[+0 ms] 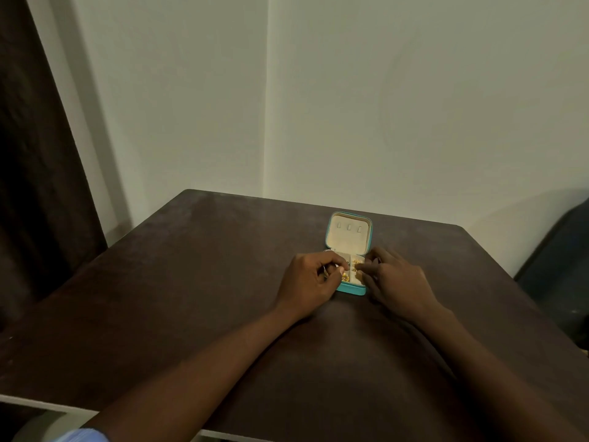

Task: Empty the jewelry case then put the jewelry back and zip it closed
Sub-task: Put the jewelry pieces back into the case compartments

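Note:
A small teal jewelry case lies open on the dark brown table, its cream-lined lid tipped back and showing three small tabs. Gold jewelry lies in the compartments of the base. My left hand sits at the case's left side, fingers curled over the left compartment and pinching something small and silvery. My right hand rests at the right side, its fingertips touching the gold pieces in the right compartment. Both hands hide most of the base.
The table stands in a corner between pale walls. A dark curtain hangs at the left and a dark chair stands off the table's right edge. The table's white near edge runs along the bottom.

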